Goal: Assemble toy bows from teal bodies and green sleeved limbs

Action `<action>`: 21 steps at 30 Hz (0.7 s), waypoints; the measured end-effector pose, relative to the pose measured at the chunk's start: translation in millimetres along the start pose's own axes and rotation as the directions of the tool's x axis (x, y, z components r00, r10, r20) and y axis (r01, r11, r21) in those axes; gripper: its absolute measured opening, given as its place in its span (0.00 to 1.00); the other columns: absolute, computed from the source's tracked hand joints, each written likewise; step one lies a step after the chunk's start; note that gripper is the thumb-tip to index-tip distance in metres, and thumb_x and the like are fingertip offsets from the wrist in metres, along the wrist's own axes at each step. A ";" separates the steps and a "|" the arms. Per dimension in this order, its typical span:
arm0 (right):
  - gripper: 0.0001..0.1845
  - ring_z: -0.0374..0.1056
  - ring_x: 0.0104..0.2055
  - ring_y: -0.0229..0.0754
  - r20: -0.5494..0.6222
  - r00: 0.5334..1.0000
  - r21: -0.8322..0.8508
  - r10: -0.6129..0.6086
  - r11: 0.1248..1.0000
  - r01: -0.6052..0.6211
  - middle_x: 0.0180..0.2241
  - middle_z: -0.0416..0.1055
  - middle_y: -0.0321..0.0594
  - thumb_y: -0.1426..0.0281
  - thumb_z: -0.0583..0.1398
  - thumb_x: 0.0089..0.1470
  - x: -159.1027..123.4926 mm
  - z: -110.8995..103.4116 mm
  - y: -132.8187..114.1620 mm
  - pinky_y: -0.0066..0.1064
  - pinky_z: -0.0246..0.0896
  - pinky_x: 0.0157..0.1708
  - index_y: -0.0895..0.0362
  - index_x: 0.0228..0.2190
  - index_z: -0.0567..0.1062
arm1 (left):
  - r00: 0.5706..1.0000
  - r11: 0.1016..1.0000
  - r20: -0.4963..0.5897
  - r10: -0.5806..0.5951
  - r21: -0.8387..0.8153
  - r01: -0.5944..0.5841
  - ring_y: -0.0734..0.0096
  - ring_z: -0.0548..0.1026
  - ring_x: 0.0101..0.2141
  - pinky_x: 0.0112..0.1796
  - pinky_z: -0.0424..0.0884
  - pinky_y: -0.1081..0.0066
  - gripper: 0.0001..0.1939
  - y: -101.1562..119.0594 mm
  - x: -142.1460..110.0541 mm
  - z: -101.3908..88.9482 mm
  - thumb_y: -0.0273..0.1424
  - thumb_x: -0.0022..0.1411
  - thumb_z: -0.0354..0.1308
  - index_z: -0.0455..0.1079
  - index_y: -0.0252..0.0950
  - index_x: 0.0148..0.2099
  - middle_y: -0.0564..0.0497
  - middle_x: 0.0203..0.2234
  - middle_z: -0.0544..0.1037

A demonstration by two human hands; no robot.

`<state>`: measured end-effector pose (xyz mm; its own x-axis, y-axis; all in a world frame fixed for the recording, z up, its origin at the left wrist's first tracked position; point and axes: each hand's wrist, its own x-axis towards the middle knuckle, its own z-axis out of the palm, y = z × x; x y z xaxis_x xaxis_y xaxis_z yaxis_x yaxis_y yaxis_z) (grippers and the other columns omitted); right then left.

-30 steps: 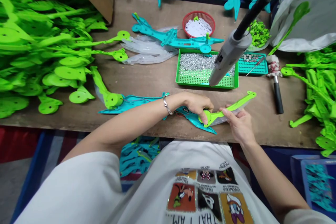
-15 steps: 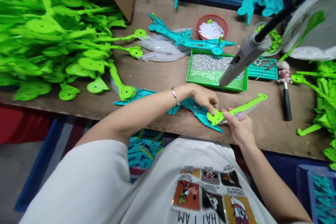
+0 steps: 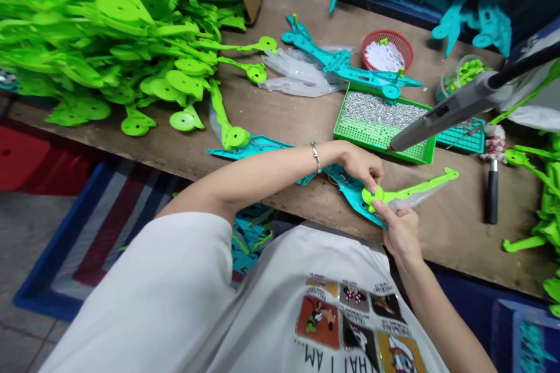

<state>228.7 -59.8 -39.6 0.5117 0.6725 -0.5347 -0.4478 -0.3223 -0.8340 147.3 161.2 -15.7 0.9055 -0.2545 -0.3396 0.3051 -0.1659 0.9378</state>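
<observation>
A bright green plastic arm (image 3: pixel 417 187) with a round disc end and a clear plastic piece under it lies over the right end of a turquoise plastic body (image 3: pixel 355 201). My left hand (image 3: pixel 362 164) is closed, its fingertips pressed to the disc; any small part under them is hidden. My right hand (image 3: pixel 401 230) grips the arm just beside the disc, thumb on top. At the turquoise body's left end sits another green arm (image 3: pixel 222 119). A small dark part with a red wire shows mid-body, partly covered by my left forearm.
A big heap of green arms (image 3: pixel 175 32) fills the left. Behind my hands are a green tray (image 3: pixel 341 129) of metal screws, a red basket (image 3: pixel 411 64) of white pieces and another turquoise body (image 3: pixel 324 61). A hanging electric screwdriver (image 3: pixel 441 116) and a black-handled tool (image 3: pixel 492 192) are at right.
The view has shifted, so the bench things sit further right. My left fingertips remain on the disc, and my right hand has slid closer to it along the green arm.
</observation>
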 end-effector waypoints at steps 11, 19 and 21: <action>0.26 0.78 0.35 0.43 0.281 0.928 -0.283 0.244 0.945 -0.162 0.36 0.81 0.43 0.50 0.71 0.48 -4.1 -12.1 -20.5 0.33 0.74 0.37 0.57 0.38 0.80 | 0.991 0.991 0.059 -0.118 0.076 0.113 0.67 0.78 0.36 0.41 0.71 0.72 0.14 -9.1 -12.0 -18.3 0.38 0.54 0.68 0.82 0.35 0.40 0.52 0.33 0.84; 0.20 0.77 0.39 0.43 0.245 0.902 -0.465 -0.354 0.774 0.430 0.38 0.81 0.45 0.58 0.70 0.51 44.7 -35.2 -99.9 0.37 0.74 0.44 0.56 0.41 0.79 | 0.957 0.824 -0.289 -0.006 0.541 0.169 0.68 0.78 0.38 0.36 0.67 0.75 0.11 12.2 -36.3 4.6 0.34 0.63 0.66 0.79 0.35 0.46 0.48 0.39 0.83; 0.25 0.77 0.48 0.44 0.284 0.803 -0.381 -0.524 0.707 0.596 0.47 0.79 0.44 0.64 0.72 0.48 59.7 -21.0 -117.6 0.39 0.72 0.53 0.53 0.48 0.76 | 0.897 0.766 -0.435 0.082 0.603 0.222 0.65 0.78 0.41 0.39 0.69 0.72 0.09 13.1 -42.8 23.7 0.33 0.67 0.62 0.77 0.35 0.47 0.46 0.41 0.82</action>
<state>327.3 4.2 23.7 0.4371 0.8982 0.0469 0.2678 -0.0802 -0.9601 105.5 147.3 9.4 0.9653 0.1722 -0.1963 0.2571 -0.7582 0.5992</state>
